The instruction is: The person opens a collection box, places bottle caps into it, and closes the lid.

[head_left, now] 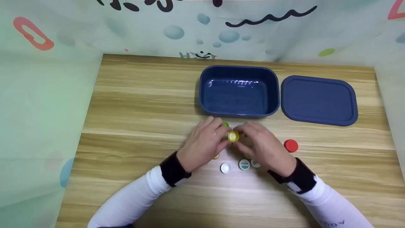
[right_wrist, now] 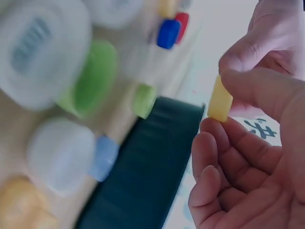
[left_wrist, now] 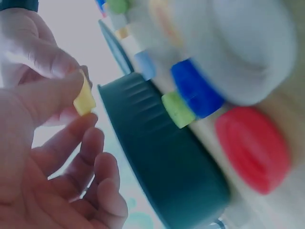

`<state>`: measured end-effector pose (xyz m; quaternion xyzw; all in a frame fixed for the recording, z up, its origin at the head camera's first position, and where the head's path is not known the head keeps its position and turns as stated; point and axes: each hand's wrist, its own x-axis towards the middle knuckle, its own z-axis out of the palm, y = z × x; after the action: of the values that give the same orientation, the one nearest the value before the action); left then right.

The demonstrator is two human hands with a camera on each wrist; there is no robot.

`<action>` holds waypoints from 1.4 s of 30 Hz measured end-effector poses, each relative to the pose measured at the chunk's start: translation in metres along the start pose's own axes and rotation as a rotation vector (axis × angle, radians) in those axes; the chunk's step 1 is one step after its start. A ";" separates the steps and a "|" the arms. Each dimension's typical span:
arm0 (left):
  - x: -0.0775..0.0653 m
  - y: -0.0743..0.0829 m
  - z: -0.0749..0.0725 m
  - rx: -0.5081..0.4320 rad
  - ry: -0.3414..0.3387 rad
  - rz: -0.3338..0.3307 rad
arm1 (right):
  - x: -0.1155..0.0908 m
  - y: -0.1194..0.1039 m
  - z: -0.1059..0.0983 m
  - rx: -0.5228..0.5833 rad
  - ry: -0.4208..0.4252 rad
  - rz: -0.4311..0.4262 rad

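Observation:
A small yellow bottle cap (head_left: 233,136) is held up between both hands, in front of the blue box. My left hand (head_left: 204,142) pinches its left side with thumb and forefinger. From the right, my right hand (head_left: 267,145) pinches the same cap. In the left wrist view the yellow cap (left_wrist: 85,99) shows edge-on between the fingertips, and the right wrist view shows the cap (right_wrist: 220,100) likewise. Beneath and around the hands lie loose caps: a white one (head_left: 225,168), a white and green printed one (head_left: 244,164) and a green one (head_left: 225,124), partly hidden.
Behind the hands stands an open dark blue box (head_left: 234,98) with nothing inside. Its flat blue lid (head_left: 319,100) lies to the right. A red cap (head_left: 291,145) rests beside the right hand. In the left wrist view, a blue cap (left_wrist: 195,88) appears among several others.

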<state>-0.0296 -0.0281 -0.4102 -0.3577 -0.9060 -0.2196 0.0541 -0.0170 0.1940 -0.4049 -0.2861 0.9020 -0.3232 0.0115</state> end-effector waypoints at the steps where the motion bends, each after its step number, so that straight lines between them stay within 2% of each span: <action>1: 0.004 0.000 -0.003 -0.030 0.020 -0.010 | 0.003 0.000 -0.004 0.013 0.019 -0.001; 6: 0.025 0.000 -0.012 -0.215 0.111 -0.070 | 0.019 0.004 -0.019 0.074 0.126 -0.013; 9: 0.038 -0.002 -0.016 -0.333 0.132 -0.138 | 0.031 0.007 -0.024 0.074 0.171 0.005; 13: 0.054 -0.008 -0.017 -0.462 0.109 -0.263 | 0.049 0.014 -0.027 0.067 0.195 0.062; 18: 0.072 -0.020 -0.019 -0.538 0.063 -0.379 | 0.073 0.024 -0.027 0.098 0.209 0.152; 25: 0.091 -0.035 -0.014 -0.683 0.063 -0.448 | 0.097 0.043 -0.028 0.145 0.140 0.332; 30: 0.097 -0.042 -0.009 -0.788 0.046 -0.485 | 0.102 0.053 -0.027 0.189 0.070 0.378; 33: 0.099 -0.044 -0.007 -0.788 0.025 -0.508 | 0.102 0.056 -0.026 0.216 0.035 0.369; 37: 0.097 -0.044 -0.008 -0.710 0.014 -0.518 | 0.098 0.055 -0.026 0.221 0.022 0.332; 42: 0.090 -0.039 -0.015 -0.650 0.054 -0.435 | 0.089 0.047 -0.032 0.172 0.079 0.266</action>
<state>-0.1229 -0.0042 -0.3876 -0.1497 -0.8422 -0.5107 -0.0861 -0.1217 0.1953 -0.3928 -0.1493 0.9007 -0.4057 0.0431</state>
